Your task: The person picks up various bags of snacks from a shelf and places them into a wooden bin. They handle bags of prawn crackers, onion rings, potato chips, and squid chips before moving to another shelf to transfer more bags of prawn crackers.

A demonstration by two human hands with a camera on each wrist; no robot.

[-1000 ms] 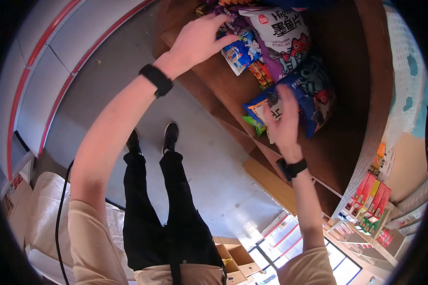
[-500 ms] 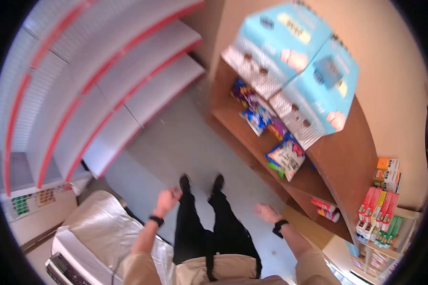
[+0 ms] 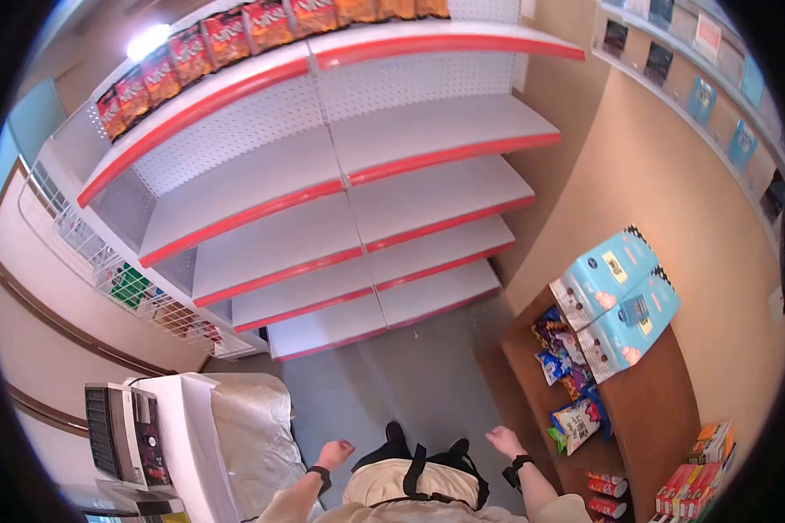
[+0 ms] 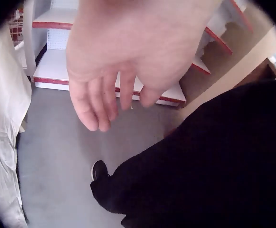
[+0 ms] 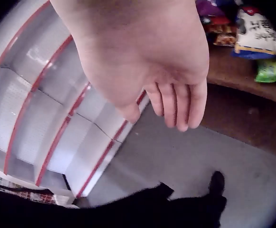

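Low in the head view, my left hand [image 3: 334,453] hangs beside the body with its fingers loosely bent. The left wrist view shows that hand [image 4: 128,52] holding nothing above the grey floor. My right hand [image 3: 504,442] is on the other side of the body, nearest the brown wooden shelf [image 3: 641,401]. In the right wrist view its fingers [image 5: 183,107] hang relaxed, and the palm is bare. Beyond it on the wooden shelf lie a white-and-blue snack bag [image 5: 256,38], a small green packet [image 5: 272,72] and several other bright snack bags [image 3: 549,336].
White tiered shelves [image 3: 445,131] with red edges stand ahead, with red and orange bags [image 3: 227,39] along the top. Two light-blue boxes [image 3: 632,327] sit on the wooden shelf. Silvery cloth [image 3: 253,418] covers a surface at left. Red boxes [image 3: 685,490] are at lower right.
Both hands have left the snack bags on the wooden shelf and come back beside the body, holding nothing. The head view has swung up and left toward the white shelves.
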